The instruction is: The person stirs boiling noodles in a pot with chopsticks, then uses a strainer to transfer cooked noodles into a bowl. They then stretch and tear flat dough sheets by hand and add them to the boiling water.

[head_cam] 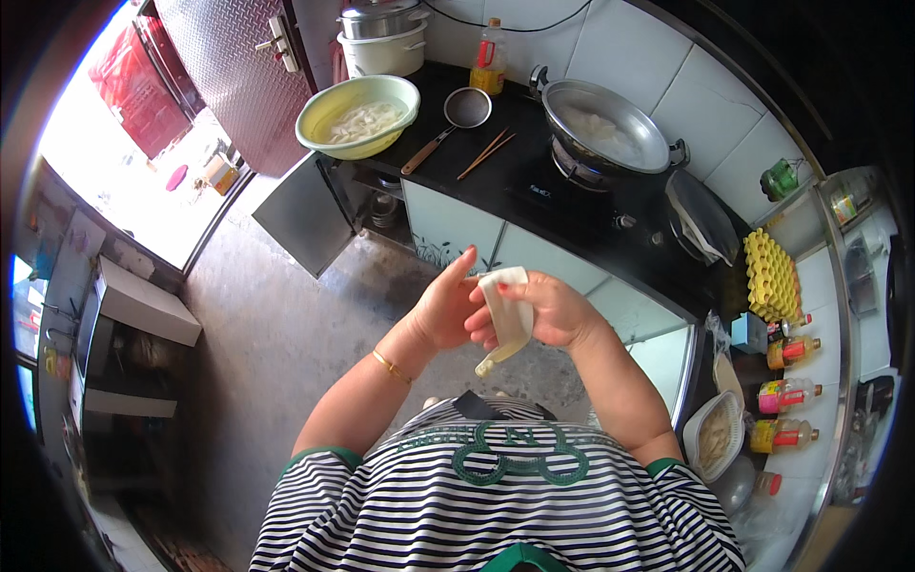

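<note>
My right hand (559, 307) pinches a pale, flat, limp strip of food (512, 314), perhaps dough, between thumb and fingers. The strip hangs down with its lower end curled. Close on its left is my left hand (447, 304), thumb raised and apart. Its fingertips are partly hidden near the strip, so contact there is unclear. Beyond the hands, a two-handled wok (607, 161) with pale pieces in cloudy liquid sits on a gas burner (577, 171). A yellow-green basin (314, 132) at the counter's left end holds similar pale pieces in water.
A strainer ladle (468, 109) and chopsticks (487, 154) lie between basin and wok. An oil bottle (488, 61) stands behind. A wok lid (704, 214), yellow egg trays (772, 275) and a white plastic basket (692, 436) line the right. One cabinet door (307, 214) hangs open below the basin.
</note>
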`<state>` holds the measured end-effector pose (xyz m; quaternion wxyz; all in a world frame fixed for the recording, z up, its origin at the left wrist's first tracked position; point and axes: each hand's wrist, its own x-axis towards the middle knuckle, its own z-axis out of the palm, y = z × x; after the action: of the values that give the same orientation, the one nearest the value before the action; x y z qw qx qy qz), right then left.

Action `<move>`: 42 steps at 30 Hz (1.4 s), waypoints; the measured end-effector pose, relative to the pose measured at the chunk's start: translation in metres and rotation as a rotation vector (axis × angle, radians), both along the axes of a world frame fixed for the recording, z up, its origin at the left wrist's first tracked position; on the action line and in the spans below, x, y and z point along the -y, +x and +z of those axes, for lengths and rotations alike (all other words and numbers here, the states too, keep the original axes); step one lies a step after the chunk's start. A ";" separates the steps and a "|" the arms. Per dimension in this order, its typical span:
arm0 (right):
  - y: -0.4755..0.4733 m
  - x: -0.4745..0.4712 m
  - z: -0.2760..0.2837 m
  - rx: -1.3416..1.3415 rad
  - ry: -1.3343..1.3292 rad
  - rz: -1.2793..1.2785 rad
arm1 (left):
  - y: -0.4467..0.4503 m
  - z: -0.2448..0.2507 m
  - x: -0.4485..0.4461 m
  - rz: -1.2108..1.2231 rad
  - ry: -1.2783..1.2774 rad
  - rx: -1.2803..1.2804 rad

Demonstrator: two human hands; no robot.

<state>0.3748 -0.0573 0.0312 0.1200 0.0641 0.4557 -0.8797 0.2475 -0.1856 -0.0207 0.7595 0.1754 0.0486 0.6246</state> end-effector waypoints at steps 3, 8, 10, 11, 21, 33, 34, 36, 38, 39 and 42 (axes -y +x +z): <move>0.002 0.009 -0.004 0.039 0.126 -0.006 | -0.001 0.015 -0.012 0.226 -0.175 -0.046; 0.017 0.006 -0.005 0.080 0.255 0.060 | -0.021 0.045 -0.028 0.534 -0.364 -0.204; 0.024 0.002 -0.004 0.082 0.294 0.068 | -0.031 0.056 -0.033 0.587 -0.437 -0.248; 0.027 0.000 -0.003 0.086 0.324 0.069 | -0.037 0.061 -0.034 0.606 -0.430 -0.245; 0.046 -0.008 0.001 0.062 0.416 0.115 | -0.087 0.108 -0.042 0.725 -0.328 -0.327; 0.005 -0.013 0.002 -0.391 0.179 0.093 | -0.025 0.172 -0.029 0.331 -0.068 -0.639; -0.010 -0.004 0.002 -0.589 -0.229 0.050 | -0.017 0.174 -0.026 0.276 -0.127 -0.636; -0.037 -0.011 0.019 -0.908 -0.500 0.219 | -0.004 0.173 -0.022 0.283 -0.236 -0.749; -0.036 -0.018 0.043 -0.745 -0.433 0.120 | -0.001 0.171 -0.014 0.253 -0.330 -0.895; -0.032 -0.017 0.052 -0.595 -0.432 0.002 | 0.000 0.169 -0.009 0.212 -0.318 -0.939; -0.033 -0.023 0.077 -0.395 -0.268 -0.327 | -0.002 0.161 0.005 0.100 -0.313 -1.076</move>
<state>0.3414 -0.0343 0.1084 -0.1070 -0.0523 0.3334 -0.9352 0.2452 -0.1905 0.1405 0.6143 0.3519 0.5293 0.4676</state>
